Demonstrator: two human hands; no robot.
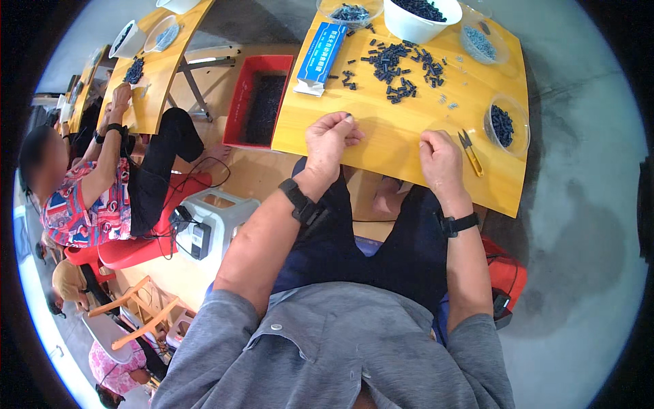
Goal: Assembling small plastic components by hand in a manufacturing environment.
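My left hand (330, 142) is raised at the table's front edge, thumb and forefinger pinched together. A tiny dark spot shows at its fingertips, too small to name. To its right, my right hand (441, 161) is closed with the fingers curled in; whatever it may hold is hidden. Beyond both hands lies a loose pile of small black cylindrical pieces (387, 63) on the yellow wooden table (402, 129). Small snips with yellow handles (471, 155) rest just right of my right hand. Further right, a clear bowl (524, 129) holds more black pieces (501, 125).
A blue-and-white box (321, 57) lies at the table's left. Along the back are a white bowl (415, 26) of black pieces and a clear tub with pale blue bits (478, 43). Left of the table sits a red bin (235, 109); a person (92, 194) works at another table.
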